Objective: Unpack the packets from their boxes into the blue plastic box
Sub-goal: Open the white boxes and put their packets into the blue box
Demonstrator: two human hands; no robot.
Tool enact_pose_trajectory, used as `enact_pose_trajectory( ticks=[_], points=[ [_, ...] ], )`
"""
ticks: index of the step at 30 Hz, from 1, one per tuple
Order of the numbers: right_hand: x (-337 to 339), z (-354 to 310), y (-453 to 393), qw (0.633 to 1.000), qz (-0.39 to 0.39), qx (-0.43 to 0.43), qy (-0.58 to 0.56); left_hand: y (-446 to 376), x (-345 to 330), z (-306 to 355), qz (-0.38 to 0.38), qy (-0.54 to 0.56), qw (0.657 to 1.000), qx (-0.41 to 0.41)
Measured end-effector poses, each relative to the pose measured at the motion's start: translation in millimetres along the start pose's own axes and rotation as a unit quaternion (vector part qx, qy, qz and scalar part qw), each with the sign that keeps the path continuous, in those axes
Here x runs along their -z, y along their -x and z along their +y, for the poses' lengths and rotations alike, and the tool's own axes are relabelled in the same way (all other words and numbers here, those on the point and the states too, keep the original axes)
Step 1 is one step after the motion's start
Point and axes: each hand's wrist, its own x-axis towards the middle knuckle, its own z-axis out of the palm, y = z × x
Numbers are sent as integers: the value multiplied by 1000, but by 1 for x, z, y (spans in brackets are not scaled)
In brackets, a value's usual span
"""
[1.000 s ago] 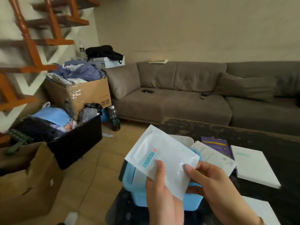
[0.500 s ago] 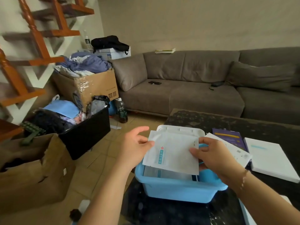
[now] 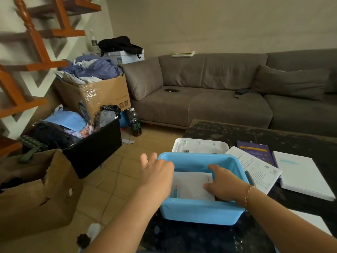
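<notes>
Packet (image 3: 191, 185) flat in blue box (image 3: 200, 212), right hand (image 3: 223, 183) pressing it, grip unclear, left hand (image 3: 156, 172) open at rim; white box (image 3: 306, 174), purple box (image 3: 257, 150) pending.

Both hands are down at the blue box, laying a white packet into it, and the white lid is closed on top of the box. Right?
Not quite. In the head view the lid lies off the blue box, behind it; both hands, left and right, are laying the packet inside.
</notes>
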Motion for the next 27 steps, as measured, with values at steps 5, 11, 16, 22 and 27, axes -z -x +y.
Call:
enact_pose_trajectory(
  ticks=[5,11,16,22,27],
  points=[
    [-5,3,-5,998,5,24,55,-2,4,6,-29,-20,999,-6],
    [-9,9,-13,995,-17,63,82,-3,3,6,-49,-28,998,-11],
    [3,9,3,993,32,85,70,9,0,17,266,145,950,-73],
    [50,54,63,961,243,128,-30,92,-48,113,382,268,755,-461],
    [51,127,114,953,288,32,-93,116,-99,181,239,199,773,-553]
  ],
)
